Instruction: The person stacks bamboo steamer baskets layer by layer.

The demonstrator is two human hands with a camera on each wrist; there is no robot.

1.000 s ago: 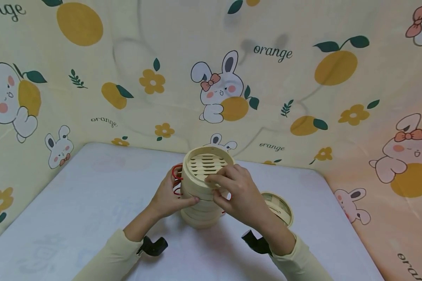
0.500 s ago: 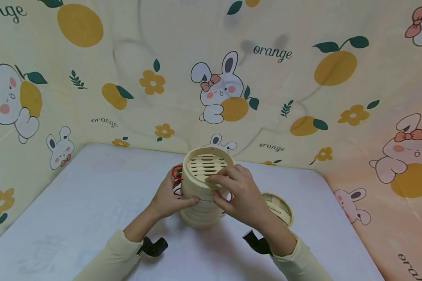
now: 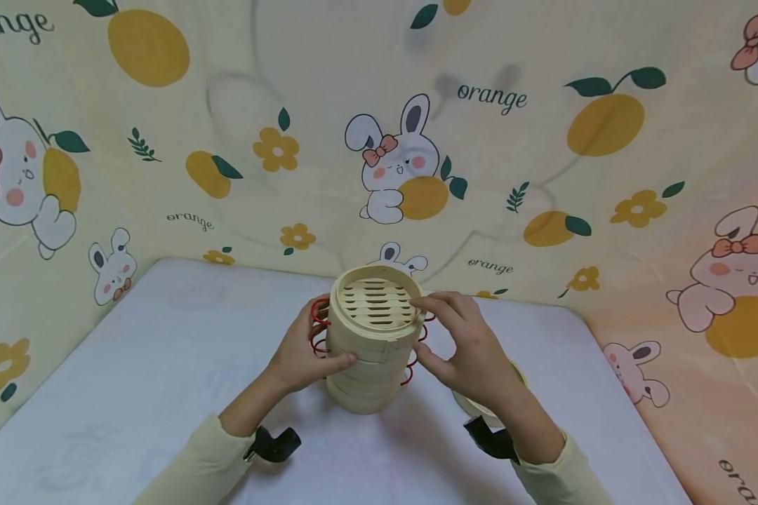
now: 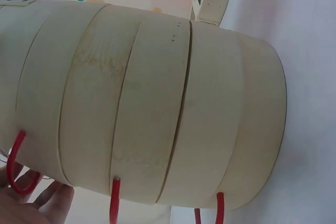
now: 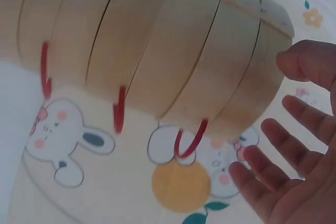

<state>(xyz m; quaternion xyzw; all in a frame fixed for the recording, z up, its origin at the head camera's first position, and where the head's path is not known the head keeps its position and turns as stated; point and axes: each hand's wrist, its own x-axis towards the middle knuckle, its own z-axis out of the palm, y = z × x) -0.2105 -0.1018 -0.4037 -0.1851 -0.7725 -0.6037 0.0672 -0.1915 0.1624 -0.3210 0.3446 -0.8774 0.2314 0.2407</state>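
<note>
A stack of round bamboo steamer baskets [image 3: 375, 375] stands upright on the table, its slatted top tier [image 3: 379, 303] facing up. My left hand [image 3: 300, 358] grips the stack's left side, thumb across the front and fingers behind. In the left wrist view, fingers [image 4: 52, 198] show beside a red loop handle [image 4: 21, 166]. At the upper right of the stack is my right hand [image 3: 470, 347], its fingers loosely spread. The right wrist view shows that hand [image 5: 299, 150] holding nothing, the thumb close to the top rim. Whether a fingertip touches the rim I cannot tell.
A round bamboo lid [image 3: 470, 408] lies on the white table [image 3: 227, 351] at the right, partly hidden by my right forearm. Behind the table hangs a printed cloth [image 3: 316, 91] with rabbits and oranges. Black mounts [image 3: 276, 445] are strapped to both wrists.
My right hand has moved from the front of the stack's top rim to its right side, and its fingers have spread. The left hand and the stack have stayed in place.
</note>
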